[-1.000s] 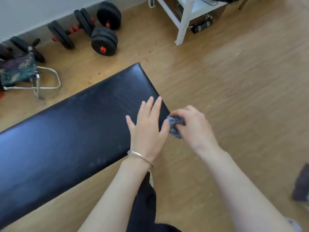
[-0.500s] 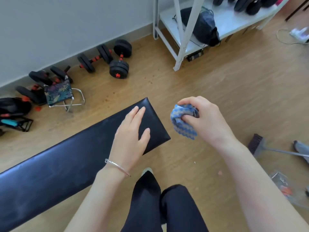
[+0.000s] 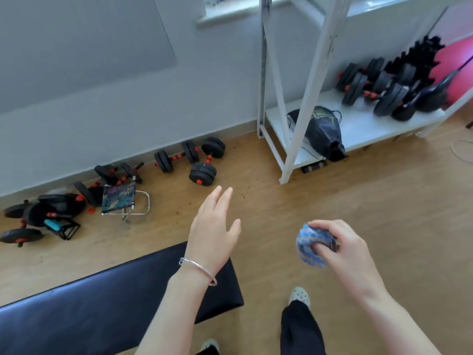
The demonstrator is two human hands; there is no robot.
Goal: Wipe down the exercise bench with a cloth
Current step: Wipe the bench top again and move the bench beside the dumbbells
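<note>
The black padded exercise bench (image 3: pixel 89 311) runs from the lower left to just left of centre. My left hand (image 3: pixel 213 231) hovers above the bench's right end, fingers spread, a silver bracelet on its wrist, holding nothing. To its right my right hand (image 3: pixel 343 249) is closed around a bunched blue and white cloth (image 3: pixel 308 245), held in the air over the wooden floor, away from the bench.
Black dumbbells (image 3: pixel 190 160) and a small folding stool (image 3: pixel 120 198) lie along the grey wall. A white metal shelf rack (image 3: pixel 294 139) holds a dark bag (image 3: pixel 318 131) and more weights (image 3: pixel 384 85). My legs and shoes (image 3: pixel 299 295) stand on the floor beside the bench end.
Both hands have lifted off the bench end. The cloth came away from the bench edge and now hangs in the air to the right. The view has tilted up toward the wall and shelf.
</note>
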